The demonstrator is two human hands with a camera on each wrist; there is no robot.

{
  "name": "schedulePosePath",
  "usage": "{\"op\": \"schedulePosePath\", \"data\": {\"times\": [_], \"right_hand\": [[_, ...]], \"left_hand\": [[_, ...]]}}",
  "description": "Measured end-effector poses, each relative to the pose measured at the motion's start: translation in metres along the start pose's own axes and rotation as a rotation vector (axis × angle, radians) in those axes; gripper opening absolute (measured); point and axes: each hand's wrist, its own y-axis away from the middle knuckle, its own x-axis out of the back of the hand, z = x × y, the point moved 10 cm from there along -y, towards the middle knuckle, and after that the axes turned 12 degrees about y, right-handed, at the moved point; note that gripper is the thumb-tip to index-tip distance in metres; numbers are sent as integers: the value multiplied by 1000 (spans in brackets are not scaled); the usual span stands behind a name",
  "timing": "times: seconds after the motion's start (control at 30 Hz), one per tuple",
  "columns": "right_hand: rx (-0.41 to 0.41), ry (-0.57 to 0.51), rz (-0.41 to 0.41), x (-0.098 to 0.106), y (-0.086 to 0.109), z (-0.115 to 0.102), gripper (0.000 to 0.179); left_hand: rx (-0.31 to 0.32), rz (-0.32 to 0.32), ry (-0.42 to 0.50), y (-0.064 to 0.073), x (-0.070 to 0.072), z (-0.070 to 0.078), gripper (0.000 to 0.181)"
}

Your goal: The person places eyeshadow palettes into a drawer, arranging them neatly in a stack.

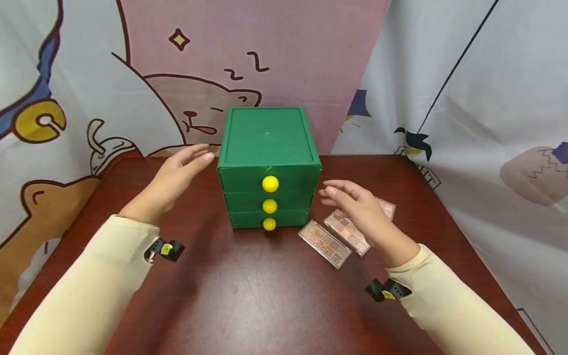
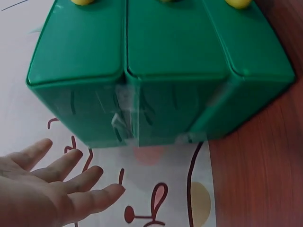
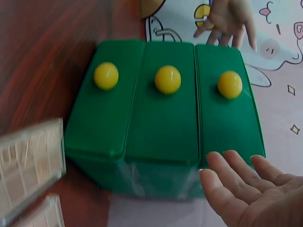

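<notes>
A green chest of three drawers (image 1: 268, 138) with round yellow knobs (image 1: 270, 184) stands toward the back of the table, every drawer pushed in. Left of it my left hand (image 1: 177, 172) hovers with fingers extended, apart from its side; the left wrist view shows that palm (image 2: 57, 194) holding nothing. My right hand (image 1: 361, 209) is in the air by the right front corner, fingers loosely bent and holding nothing. Beneath and beside it lie eyeshadow palettes: one (image 1: 325, 244) nearest the front, another (image 1: 348, 231) partly under the hand, and a third (image 1: 386, 208) mostly hidden behind it.
The dark reddish-brown table (image 1: 248, 305) reaches back to a cartoon-printed cloth (image 1: 310, 59) hanging behind the chest. Black wrist cameras (image 1: 170, 250) sit at both cuffs. Clear tape (image 2: 125, 106) runs along the side of the chest.
</notes>
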Motion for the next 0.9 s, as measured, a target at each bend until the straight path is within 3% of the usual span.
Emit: {"op": "schedulePosePath", "data": {"times": [0.4,0.67,0.9], "right_hand": [[-81,-243,-87,-47,-22,-4,43],[-208,-409,-117,-77,-31,-2,42],[-268,-516,-171,-101,-39,-3,48]], "left_hand": [[47,2,20,-13,-13,-3,70],[41,23,41,-19,-19,-3,72],[43,33,65,-22,-19,-7,71]]}}
